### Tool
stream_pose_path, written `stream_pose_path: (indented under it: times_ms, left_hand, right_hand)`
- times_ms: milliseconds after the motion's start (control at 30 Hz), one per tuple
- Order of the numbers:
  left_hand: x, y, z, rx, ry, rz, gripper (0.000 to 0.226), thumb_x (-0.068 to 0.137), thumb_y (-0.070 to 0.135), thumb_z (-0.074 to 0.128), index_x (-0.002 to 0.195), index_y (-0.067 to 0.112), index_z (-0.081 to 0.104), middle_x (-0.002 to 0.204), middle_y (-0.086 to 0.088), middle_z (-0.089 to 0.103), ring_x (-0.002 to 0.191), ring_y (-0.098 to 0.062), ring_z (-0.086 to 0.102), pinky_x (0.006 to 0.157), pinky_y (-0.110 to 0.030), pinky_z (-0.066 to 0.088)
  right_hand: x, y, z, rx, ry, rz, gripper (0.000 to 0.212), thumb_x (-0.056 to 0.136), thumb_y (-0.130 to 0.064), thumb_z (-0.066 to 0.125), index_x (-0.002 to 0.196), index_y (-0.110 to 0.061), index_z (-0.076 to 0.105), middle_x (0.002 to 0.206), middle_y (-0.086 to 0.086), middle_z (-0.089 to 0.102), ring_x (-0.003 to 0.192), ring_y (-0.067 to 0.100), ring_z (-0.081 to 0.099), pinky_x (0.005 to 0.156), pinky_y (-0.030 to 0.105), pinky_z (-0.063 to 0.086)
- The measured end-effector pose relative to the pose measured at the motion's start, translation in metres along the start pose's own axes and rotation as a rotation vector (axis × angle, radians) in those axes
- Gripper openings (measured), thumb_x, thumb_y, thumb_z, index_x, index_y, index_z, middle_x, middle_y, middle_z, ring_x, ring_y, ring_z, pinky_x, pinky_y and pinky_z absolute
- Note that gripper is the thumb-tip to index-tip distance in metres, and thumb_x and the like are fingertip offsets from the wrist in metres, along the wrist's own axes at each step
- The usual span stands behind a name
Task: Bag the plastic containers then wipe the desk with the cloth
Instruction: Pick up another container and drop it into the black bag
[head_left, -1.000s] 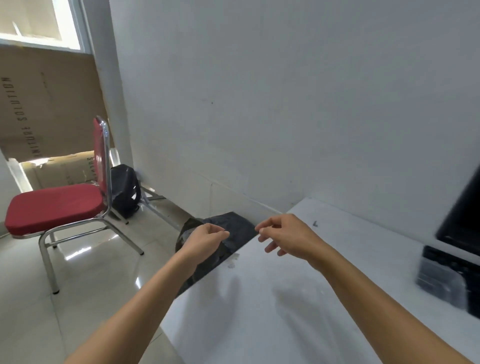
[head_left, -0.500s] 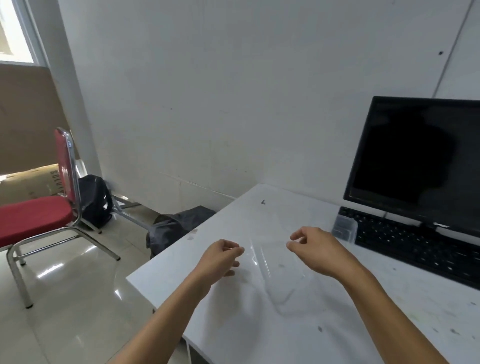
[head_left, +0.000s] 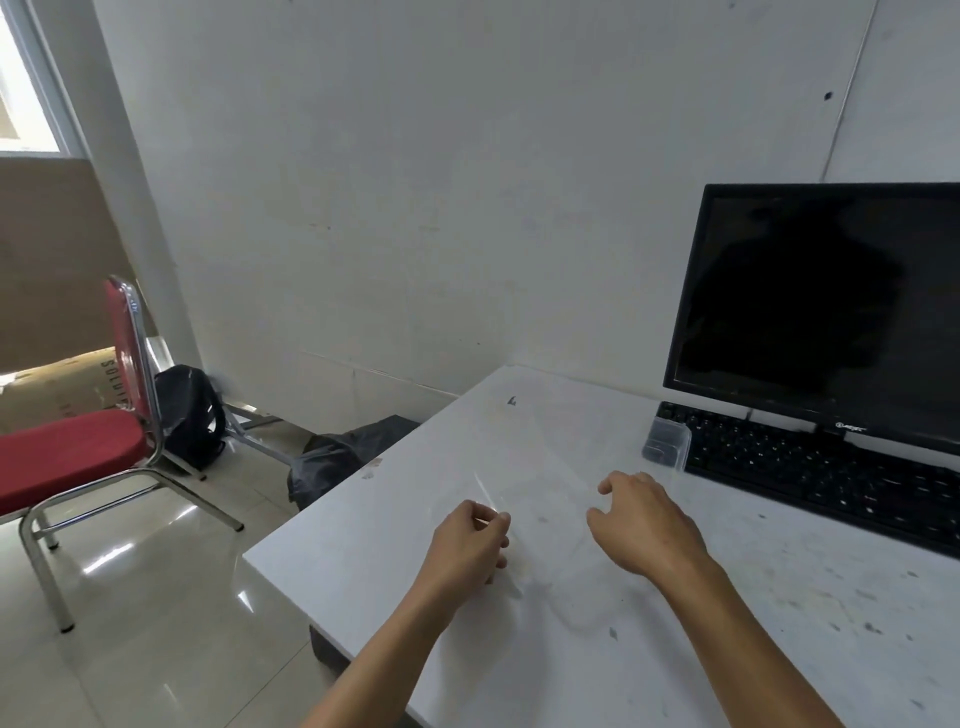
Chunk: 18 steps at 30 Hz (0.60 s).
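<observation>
Above the stained white desk (head_left: 779, 623), a thin clear plastic bag (head_left: 545, 551) hangs between my hands and is barely visible. My left hand (head_left: 467, 545) pinches its left edge between thumb and curled fingers. My right hand (head_left: 644, 525) is at the bag's right edge with fingers curled, and appears to hold it. A small clear plastic container (head_left: 666, 446) sits on the desk at the keyboard's left end, beyond my right hand. No cloth is in view.
A black keyboard (head_left: 831, 467) and dark monitor (head_left: 815, 312) stand at the right against the wall. On the floor left of the desk lie a black bag (head_left: 343, 452), a backpack (head_left: 189, 410) and a red chair (head_left: 72, 452).
The view has swung right from the desk's left end to the monitor and keyboard. Both hands came back over the desk, carrying the clear bag, and now sit slightly lower.
</observation>
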<state>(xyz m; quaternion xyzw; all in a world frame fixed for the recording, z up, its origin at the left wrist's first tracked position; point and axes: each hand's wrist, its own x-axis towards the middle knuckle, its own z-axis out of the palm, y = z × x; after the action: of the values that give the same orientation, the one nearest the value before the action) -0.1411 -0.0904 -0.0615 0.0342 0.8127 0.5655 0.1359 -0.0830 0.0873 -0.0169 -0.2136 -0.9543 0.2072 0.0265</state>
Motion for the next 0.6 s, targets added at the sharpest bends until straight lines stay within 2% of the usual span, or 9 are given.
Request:
stream_pose_path:
  times_ms: [133, 200, 300, 367, 433, 533, 600]
  left_hand:
    - [0.0, 0.0, 0.0, -0.022, -0.001, -0.01, 0.017, 0.099, 0.028, 0.054, 0.098, 0.012, 0.058, 0.095, -0.003, 0.069, 0.072, -0.012, 0.066, 0.054, -0.022, 0.047]
    - [0.0, -0.001, -0.001, -0.087, 0.0, -0.03, 0.013, 0.099, 0.024, 0.054, 0.095, 0.012, 0.056, 0.099, -0.007, 0.065, 0.078, -0.015, 0.067, 0.056, -0.024, 0.05]
    - [-0.009, 0.003, -0.009, -0.334, -0.005, -0.029, 0.011, 0.1, 0.017, 0.055, 0.093, 0.009, 0.055, 0.1, -0.01, 0.058, 0.087, -0.02, 0.063, 0.066, -0.033, 0.06]
    - [-0.017, 0.008, -0.018, -0.553, -0.014, 0.012, 0.009, 0.101, 0.014, 0.054, 0.094, 0.007, 0.056, 0.104, -0.01, 0.062, 0.094, -0.024, 0.065, 0.077, -0.044, 0.062]
    - [-0.02, 0.009, -0.027, -0.781, -0.025, 0.035, 0.012, 0.101, 0.017, 0.054, 0.101, 0.006, 0.059, 0.116, -0.008, 0.068, 0.104, -0.027, 0.069, 0.079, -0.048, 0.062]
    - [-0.021, -0.001, -0.039, -1.019, -0.116, -0.012, 0.041, 0.097, 0.04, 0.056, 0.127, 0.011, 0.056, 0.128, -0.009, 0.069, 0.111, -0.027, 0.071, 0.072, -0.038, 0.063]
    - [-0.021, -0.012, -0.046, -1.096, -0.224, -0.076, 0.063, 0.093, 0.058, 0.051, 0.139, 0.015, 0.05, 0.132, -0.011, 0.068, 0.119, -0.03, 0.067, 0.075, -0.037, 0.063]
  right_hand:
    - [0.002, 0.008, 0.004, 0.105, -0.023, 0.013, 0.046, 0.098, -0.025, 0.052, 0.142, -0.012, 0.052, 0.143, 0.008, 0.053, 0.12, 0.025, 0.059, 0.093, 0.034, 0.049]
    - [0.005, 0.01, 0.006, 0.214, -0.02, 0.022, 0.044, 0.097, -0.023, 0.053, 0.139, -0.012, 0.058, 0.138, 0.008, 0.06, 0.116, 0.023, 0.062, 0.093, 0.032, 0.05]
    - [0.006, 0.011, 0.007, 0.453, 0.023, 0.024, 0.032, 0.098, -0.019, 0.053, 0.126, -0.014, 0.069, 0.117, 0.002, 0.07, 0.091, 0.016, 0.064, 0.084, 0.033, 0.055]
    - [0.004, 0.005, 0.005, 0.643, 0.058, 0.013, 0.027, 0.099, -0.016, 0.054, 0.118, -0.018, 0.072, 0.097, 0.0, 0.071, 0.078, 0.014, 0.064, 0.074, 0.03, 0.058]
    - [0.0, -0.007, 0.006, 0.777, 0.066, -0.029, 0.025, 0.099, -0.014, 0.056, 0.117, -0.018, 0.073, 0.086, 0.001, 0.068, 0.073, 0.013, 0.064, 0.064, 0.024, 0.055]
    - [-0.007, -0.029, 0.015, 0.876, 0.086, -0.094, 0.025, 0.096, -0.01, 0.06, 0.115, -0.016, 0.074, 0.079, 0.003, 0.068, 0.067, 0.012, 0.063, 0.058, 0.02, 0.053]
    - [-0.011, -0.041, 0.026, 0.915, 0.043, -0.099, 0.025, 0.095, -0.007, 0.06, 0.113, -0.014, 0.075, 0.078, 0.005, 0.07, 0.067, 0.012, 0.064, 0.058, 0.021, 0.054]
